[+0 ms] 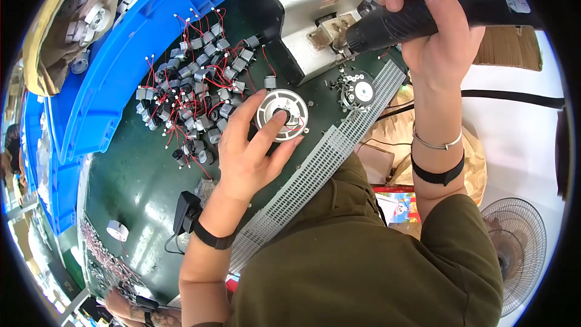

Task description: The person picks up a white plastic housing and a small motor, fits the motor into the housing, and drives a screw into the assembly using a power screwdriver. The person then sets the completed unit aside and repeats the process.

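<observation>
My left hand (pixel 245 160) grips a round white plastic housing (pixel 298 106) on the green bench, a finger pressed at its centre, where a thin red wire shows. Raised at the upper right, my right hand (pixel 445 42) is wrapped round a black powered screwdriver (pixel 393 24). The driver's nose points down left at the outlet of a silver-and-black metal machine (pixel 296 15); its tip is hard to make out. Left of the housing lies a heap of small motors (pixel 200 72) with red wires. A black round part with a white centre (pixel 358 91) sits below the machine.
A blue bin (pixel 91 109) borders the left, beside a bag of white round parts (pixel 97 18). Perforated grey strip (pixel 327 151) lines the near bench edge. Another person's hand (pixel 118 304) is at lower left near loose wires (pixel 103 254). A fan (pixel 514 248) stands lower right.
</observation>
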The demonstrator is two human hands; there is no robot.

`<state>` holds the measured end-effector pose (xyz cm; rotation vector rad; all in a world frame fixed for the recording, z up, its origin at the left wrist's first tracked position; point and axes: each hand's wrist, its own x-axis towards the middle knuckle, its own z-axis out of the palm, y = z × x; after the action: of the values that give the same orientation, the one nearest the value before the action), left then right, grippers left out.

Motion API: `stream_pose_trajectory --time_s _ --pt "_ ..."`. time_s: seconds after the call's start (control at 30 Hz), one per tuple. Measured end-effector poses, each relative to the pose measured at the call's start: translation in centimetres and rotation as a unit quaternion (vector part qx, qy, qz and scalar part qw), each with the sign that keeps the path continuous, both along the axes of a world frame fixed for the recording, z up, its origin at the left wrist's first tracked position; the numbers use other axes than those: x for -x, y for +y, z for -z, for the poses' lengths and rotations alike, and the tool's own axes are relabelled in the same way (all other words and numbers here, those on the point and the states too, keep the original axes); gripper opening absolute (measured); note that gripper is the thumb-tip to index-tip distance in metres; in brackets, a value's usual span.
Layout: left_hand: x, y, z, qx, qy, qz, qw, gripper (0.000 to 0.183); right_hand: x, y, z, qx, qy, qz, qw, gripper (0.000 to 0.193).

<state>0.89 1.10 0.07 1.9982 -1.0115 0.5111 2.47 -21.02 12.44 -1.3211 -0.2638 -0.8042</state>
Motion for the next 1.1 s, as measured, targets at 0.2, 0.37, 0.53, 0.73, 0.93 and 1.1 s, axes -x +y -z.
stream_pose_trajectory --time_s 0.2,0.37,0.53,0.73,0.93,1.1 --pt "0.0 -0.1 -0.1 0.000 -0.004 0.002 1.000 0.043 0.1 -0.2 -0.1 0.018 -0.011 0.014 1.000 0.043" --pt "0.1 -0.1 -0.1 0.000 -0.003 0.001 1.000 0.043 0.2 0.2 -0.3 0.026 -0.002 0.025 0.999 0.042" --pt "0.1 -0.1 -0.2 -0.003 -0.010 -0.013 1.000 0.043 0.1 0.3 -0.5 0.026 0.026 0.018 0.999 0.040" --pt "0.5 -0.6 -0.2 0.026 0.004 -0.023 0.999 0.041 3.1 2.6 -2.0 -0.015 0.052 0.038 0.998 0.049" --pt "0.5 -0.2 -0.3 0.010 -0.033 -0.061 0.998 0.039 0.9 3.9 -1.1 0.038 0.035 -0.154 0.987 0.047" --pt "0.7 -0.4 -0.7 -0.004 -0.034 -0.057 0.998 0.035 0.9 4.7 -0.6 0.038 0.051 -0.172 0.983 0.046"
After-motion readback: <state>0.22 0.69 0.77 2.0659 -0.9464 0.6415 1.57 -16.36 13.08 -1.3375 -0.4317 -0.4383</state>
